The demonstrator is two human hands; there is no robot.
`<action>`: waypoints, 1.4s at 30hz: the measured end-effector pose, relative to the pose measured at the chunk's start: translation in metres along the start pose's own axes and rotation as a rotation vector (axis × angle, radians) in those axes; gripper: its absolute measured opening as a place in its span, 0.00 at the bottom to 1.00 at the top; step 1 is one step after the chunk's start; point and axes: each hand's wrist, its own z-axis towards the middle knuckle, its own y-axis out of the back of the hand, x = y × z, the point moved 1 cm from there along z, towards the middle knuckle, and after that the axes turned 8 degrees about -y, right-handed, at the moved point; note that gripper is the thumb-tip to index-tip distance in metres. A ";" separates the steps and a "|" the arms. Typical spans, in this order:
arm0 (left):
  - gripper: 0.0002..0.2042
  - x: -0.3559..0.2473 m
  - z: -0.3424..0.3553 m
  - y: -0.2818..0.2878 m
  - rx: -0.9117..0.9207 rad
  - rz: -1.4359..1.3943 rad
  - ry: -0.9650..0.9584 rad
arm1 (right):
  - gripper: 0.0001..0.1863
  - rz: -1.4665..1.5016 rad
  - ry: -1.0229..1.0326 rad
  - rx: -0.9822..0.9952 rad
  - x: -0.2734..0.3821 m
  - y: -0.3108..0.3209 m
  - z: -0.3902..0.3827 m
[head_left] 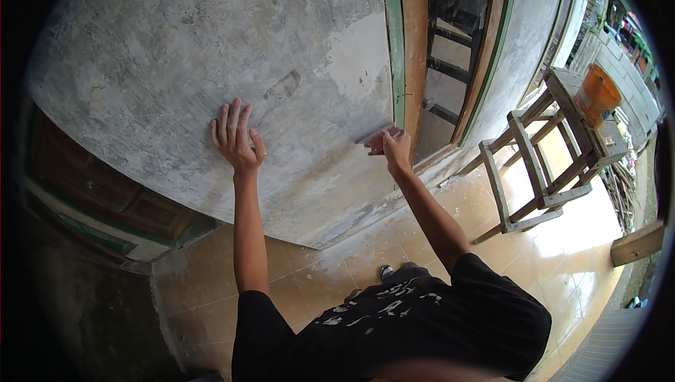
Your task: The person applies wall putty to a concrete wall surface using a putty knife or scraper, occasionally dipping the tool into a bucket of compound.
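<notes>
Right hand (398,145) grips sheet (375,144) near trim (395,37) (roomy leftward).

One left hand (238,139), one right hand (397,148): two hands. One reddish pad (375,144), one orange bucket (598,95), one wooden bench (565,88).

The right hand (397,148) partly hides its flat piece (374,144). Near, the black shirt (450,322) is cut off; far right, colourful items (629,34) blur.

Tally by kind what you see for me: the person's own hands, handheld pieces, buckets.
Hands: 2 (left hand, fingers spread; right hand, gripping)
Handheld pieces: 1 (flat reddish-brown piece, right hand)
Buckets: 1 (orange bucket)
Total: 4
</notes>
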 end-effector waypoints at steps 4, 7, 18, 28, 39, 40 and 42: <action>0.19 -0.006 0.007 -0.005 -0.010 -0.014 0.008 | 0.07 0.152 0.254 0.105 0.126 -0.028 -0.032; 0.20 -0.009 0.009 -0.006 -0.008 -0.028 0.021 | 0.08 0.237 0.401 0.119 0.192 -0.046 -0.052; 0.18 0.003 0.020 0.015 0.035 -0.301 0.066 | 0.09 0.078 -0.230 -0.057 -0.037 0.039 -0.034; 0.25 0.038 0.090 0.020 -0.082 0.098 0.181 | 0.08 -0.435 0.466 0.450 0.173 0.000 -0.052; 0.26 0.039 0.087 0.011 -0.035 0.198 0.177 | 0.09 -0.903 1.977 -0.069 0.417 -0.145 -0.089; 0.26 0.038 0.088 0.011 -0.023 0.196 0.180 | 0.09 -0.901 1.984 -0.068 0.426 -0.156 -0.095; 0.26 0.040 0.085 0.013 -0.010 0.210 0.184 | 0.09 -0.924 1.963 0.096 0.438 -0.182 -0.103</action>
